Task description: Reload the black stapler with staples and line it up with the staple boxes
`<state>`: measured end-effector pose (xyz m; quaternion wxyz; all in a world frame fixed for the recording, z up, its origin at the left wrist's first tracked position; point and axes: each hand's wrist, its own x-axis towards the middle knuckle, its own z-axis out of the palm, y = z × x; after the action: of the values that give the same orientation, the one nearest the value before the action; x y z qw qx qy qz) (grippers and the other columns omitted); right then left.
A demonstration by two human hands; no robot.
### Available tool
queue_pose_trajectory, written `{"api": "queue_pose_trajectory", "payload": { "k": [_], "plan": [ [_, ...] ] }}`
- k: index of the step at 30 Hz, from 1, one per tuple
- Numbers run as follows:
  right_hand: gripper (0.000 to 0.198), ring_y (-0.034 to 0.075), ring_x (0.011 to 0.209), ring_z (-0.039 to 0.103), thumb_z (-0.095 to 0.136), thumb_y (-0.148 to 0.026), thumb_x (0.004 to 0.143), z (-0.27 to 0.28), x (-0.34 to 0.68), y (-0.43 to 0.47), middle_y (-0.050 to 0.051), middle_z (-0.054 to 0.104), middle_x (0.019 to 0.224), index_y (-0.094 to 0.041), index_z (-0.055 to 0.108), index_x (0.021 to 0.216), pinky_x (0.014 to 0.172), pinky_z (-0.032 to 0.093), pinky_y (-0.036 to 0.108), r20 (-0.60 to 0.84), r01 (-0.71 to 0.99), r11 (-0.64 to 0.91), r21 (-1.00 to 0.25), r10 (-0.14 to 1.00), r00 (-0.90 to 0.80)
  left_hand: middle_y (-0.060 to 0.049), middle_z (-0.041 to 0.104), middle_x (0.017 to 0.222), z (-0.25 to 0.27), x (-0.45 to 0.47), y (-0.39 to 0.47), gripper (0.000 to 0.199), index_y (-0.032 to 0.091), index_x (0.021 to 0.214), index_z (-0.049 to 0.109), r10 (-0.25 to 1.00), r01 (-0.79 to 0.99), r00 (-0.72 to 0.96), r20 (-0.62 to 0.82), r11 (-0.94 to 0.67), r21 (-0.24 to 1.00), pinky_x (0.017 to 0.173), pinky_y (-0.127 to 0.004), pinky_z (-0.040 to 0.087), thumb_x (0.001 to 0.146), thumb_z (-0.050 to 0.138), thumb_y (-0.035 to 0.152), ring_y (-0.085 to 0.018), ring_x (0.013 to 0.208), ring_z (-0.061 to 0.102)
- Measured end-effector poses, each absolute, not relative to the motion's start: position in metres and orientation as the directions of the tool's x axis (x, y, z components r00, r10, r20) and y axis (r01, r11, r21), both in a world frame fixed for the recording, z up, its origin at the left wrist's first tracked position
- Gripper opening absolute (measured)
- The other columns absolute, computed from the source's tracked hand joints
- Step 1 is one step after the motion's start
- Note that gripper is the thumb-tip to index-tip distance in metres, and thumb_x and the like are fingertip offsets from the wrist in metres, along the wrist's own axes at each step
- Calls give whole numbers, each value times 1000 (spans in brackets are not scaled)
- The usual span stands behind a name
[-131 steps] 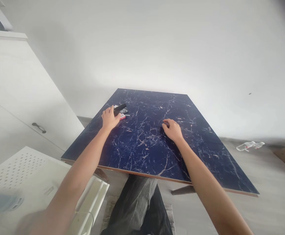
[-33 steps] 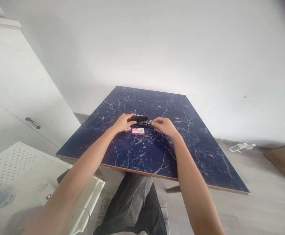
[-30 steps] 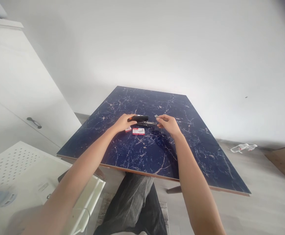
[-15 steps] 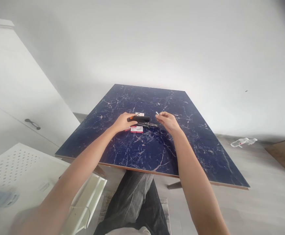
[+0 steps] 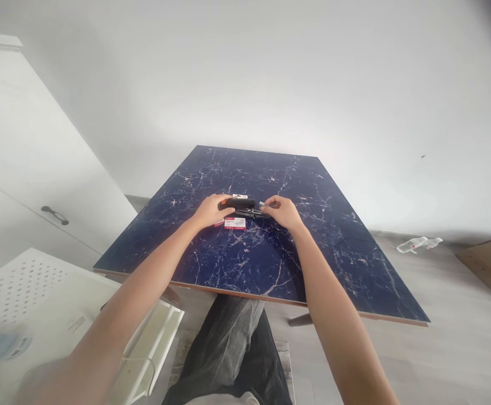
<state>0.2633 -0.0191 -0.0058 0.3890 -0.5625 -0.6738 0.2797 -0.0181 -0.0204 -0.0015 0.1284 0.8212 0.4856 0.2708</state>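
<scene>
Head view: partly hidden stapler (image 5: 242,203) gripped by left fingers (image 5: 228,212), indistinct strip (image 5: 262,204) between right fingers (image 5: 273,199).

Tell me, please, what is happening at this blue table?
A person's left hand holds an open black stapler on the blue table. The right hand pinches a small grey piece, perhaps staples, close to the stapler's metal rail. A red-and-white box lies on the near side of the stapler.
</scene>
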Motion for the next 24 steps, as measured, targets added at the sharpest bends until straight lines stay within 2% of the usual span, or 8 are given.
{"api": "queue_pose_trajectory", "payload": {
  "k": [4,8,24],
  "plan": [
    [15,20,89,68,74,-35,75,-3,258,-23,1,75,90,-24,71,85,83,49,32,232,613,270,-743,962,-143,-9,71,122,0,-17,-21,41,23,129,65,870,734,382,312,-491,469,95,-44,49,93,62,43,-28,108,63],
    [15,20,92,69,76,-33,75,-4,258,-23,0,76,94,-25,71,86,87,50,34,194,625,284,-727,958,-209,-8,71,121,0,-17,-21,39,24,128,65,863,731,389,321,-501,463,92,-42,50,93,61,43,-28,106,63],
    [30,21,95,71,78,-30,74,-3,260,-23,2,77,100,-24,70,102,91,53,36,169,621,260,-740,964,-203,-8,71,123,2,-16,-22,39,24,127,66,864,735,394,314,-502,456,94,-43,51,93,60,43,-29,109,63]
  ]
}}
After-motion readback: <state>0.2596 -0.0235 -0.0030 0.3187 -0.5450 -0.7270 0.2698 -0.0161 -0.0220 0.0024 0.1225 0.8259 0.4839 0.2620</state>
